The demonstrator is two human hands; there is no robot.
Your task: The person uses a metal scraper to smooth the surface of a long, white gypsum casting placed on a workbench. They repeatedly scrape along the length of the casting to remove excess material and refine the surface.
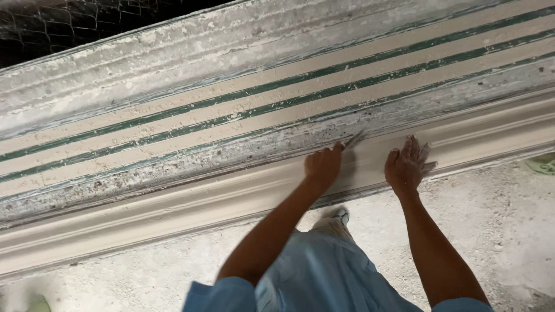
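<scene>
Two hands at a long pale plaster moulding

The left hand [322, 167] has its fingers clenched round a thin metal blade [354, 140], tip against the moulding's [173, 208] upper edge. The right hand [408, 164] lies flat on the moulding, fingers spread, grasping nothing, just beside the striped mould bed [231, 110].

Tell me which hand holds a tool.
The left hand: it grips a thin blade against the plaster moulding. The right hand rests flat, empty.

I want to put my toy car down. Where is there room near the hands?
The dusty floor right of the right hand is bare. So is the floor left of the left arm. It is crowded where the left hand holds a thin tool at the moulding.
</scene>
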